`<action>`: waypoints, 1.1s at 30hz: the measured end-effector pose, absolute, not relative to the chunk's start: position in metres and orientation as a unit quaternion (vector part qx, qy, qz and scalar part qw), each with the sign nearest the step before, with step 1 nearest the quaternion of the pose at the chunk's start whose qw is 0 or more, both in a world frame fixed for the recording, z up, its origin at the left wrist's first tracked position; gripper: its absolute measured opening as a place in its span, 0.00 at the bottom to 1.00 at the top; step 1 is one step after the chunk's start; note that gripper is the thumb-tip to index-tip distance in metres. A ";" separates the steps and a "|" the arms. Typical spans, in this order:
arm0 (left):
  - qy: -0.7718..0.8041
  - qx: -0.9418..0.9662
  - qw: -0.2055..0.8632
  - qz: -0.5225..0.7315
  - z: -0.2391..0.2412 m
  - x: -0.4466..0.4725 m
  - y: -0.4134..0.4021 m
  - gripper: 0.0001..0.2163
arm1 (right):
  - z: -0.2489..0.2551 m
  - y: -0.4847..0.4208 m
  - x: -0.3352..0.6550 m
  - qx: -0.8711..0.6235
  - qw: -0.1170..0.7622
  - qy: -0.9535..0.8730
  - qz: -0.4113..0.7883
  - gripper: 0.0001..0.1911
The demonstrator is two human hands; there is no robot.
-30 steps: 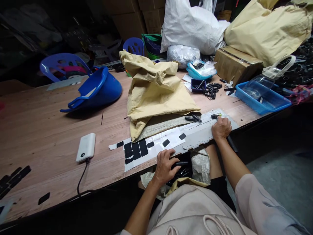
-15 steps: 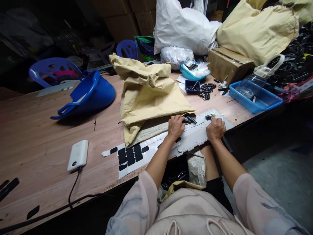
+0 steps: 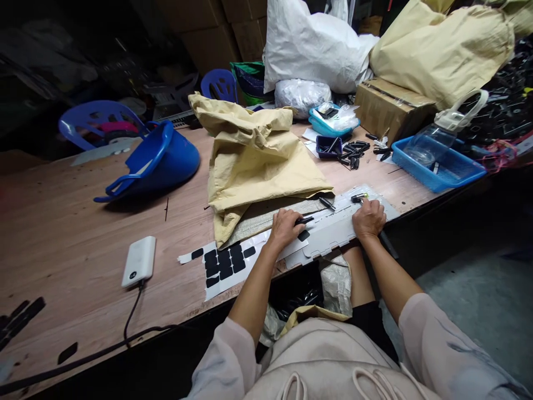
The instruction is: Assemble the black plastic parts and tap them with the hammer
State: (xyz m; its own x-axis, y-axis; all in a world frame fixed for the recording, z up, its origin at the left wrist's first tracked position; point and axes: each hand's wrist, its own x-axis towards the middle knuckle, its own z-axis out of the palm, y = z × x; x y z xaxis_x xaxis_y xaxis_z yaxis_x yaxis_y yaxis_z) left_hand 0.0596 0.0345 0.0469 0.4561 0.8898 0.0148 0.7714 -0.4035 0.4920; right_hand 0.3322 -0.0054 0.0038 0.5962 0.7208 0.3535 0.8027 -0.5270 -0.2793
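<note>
My left hand [image 3: 286, 228] is closed around a small black tube-like piece [image 3: 306, 220], whose end sticks out past the fingers over a white board [image 3: 333, 229]. My right hand [image 3: 369, 218] grips a small hammer by its dark handle [image 3: 388, 244], which shows below the fist. The hammer's head [image 3: 358, 198], black with a yellow-green face, lies low over the board. Behind the hands, another black piece [image 3: 327, 204] rests at the edge of the tan sack [image 3: 266, 172]. A black patch [image 3: 303, 235] lies on white sheeting just below the left hand's fingers.
Black stickers on a backing sheet [image 3: 225, 261] lie left of my hands. Farther left are a white power bank [image 3: 139, 260] with a cable and a blue tub [image 3: 166, 155] on its side. Behind stand a carton [image 3: 393, 108] and a blue basket [image 3: 439, 166] holding a clear jug.
My left hand has moved left and nearer to me, carrying a black piece away from the small pile by the sack. My right hand stays in place with the hammer.
</note>
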 end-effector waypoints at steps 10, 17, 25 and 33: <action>0.542 0.760 0.261 0.245 0.002 -0.003 0.004 0.10 | 0.004 -0.004 0.333 -0.864 0.227 -0.436 -0.108 0.21; 0.553 0.745 0.262 0.267 -0.001 0.001 0.002 0.08 | 0.006 -0.003 0.339 -0.868 0.234 -0.429 -0.090 0.22; 0.562 0.730 0.282 0.267 0.004 0.005 0.001 0.07 | 0.019 -0.026 0.294 -0.757 0.392 -0.521 -0.026 0.21; 0.566 0.718 0.300 0.272 0.003 0.005 0.003 0.07 | 0.030 -0.053 0.188 -0.536 0.455 -0.692 0.166 0.15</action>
State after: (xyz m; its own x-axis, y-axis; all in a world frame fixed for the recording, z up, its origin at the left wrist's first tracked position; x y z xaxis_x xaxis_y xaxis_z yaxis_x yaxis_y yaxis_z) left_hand 0.0052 0.0029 0.0026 0.2108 0.9761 0.0522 0.6496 -0.1798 0.7387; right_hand 0.1881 -0.0532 0.0303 -0.0120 0.8925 0.4508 0.5897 0.3704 -0.7176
